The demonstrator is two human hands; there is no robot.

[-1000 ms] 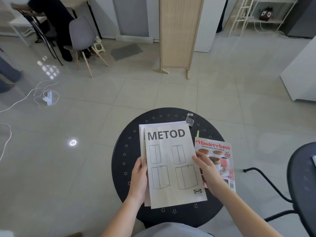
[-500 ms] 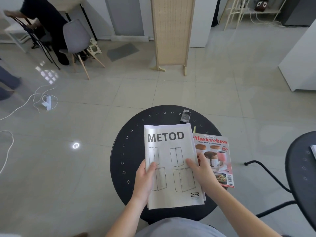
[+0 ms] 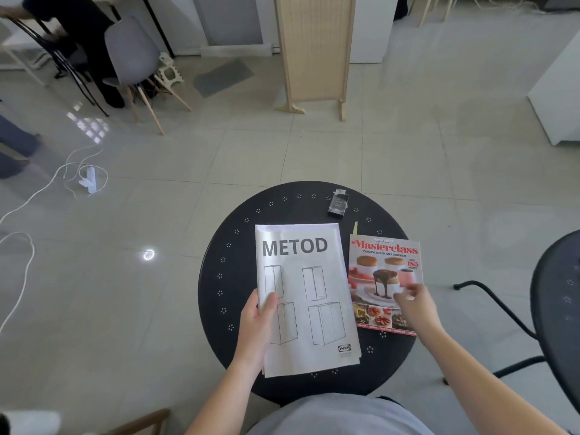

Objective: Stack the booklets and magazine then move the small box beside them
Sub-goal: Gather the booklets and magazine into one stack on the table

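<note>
**Right hand goes to the magazine**

Since half a second ago, our right hand (image 3: pixel 416 304) has slid off the white booklets and onto the magazine (image 3: pixel 384 277). Its fingers (image 3: pixel 405 295) look loosely curled and rest on the lower right part of the cover. They are blurry, so we cannot tell if they pinch the edge yet.

Our left hand (image 3: pixel 259 321) holds the left edge of the booklets (image 3: pixel 306 299). The thumb is on top and the other fingers are tucked under, so it is gripping the pile.

The magazine lies just to the right of the booklets, side by side with a thin gap. Both point the same way, long sides going away from us. We think the magazine needs a short slide or lift to the left to land on the pile, and the right hand is the near one for that.

The small box (image 3: pixel 338 205) sits past the booklets near the far rim of the round black tabletop (image 3: pixel 229 277), well apart from both hands.
</note>
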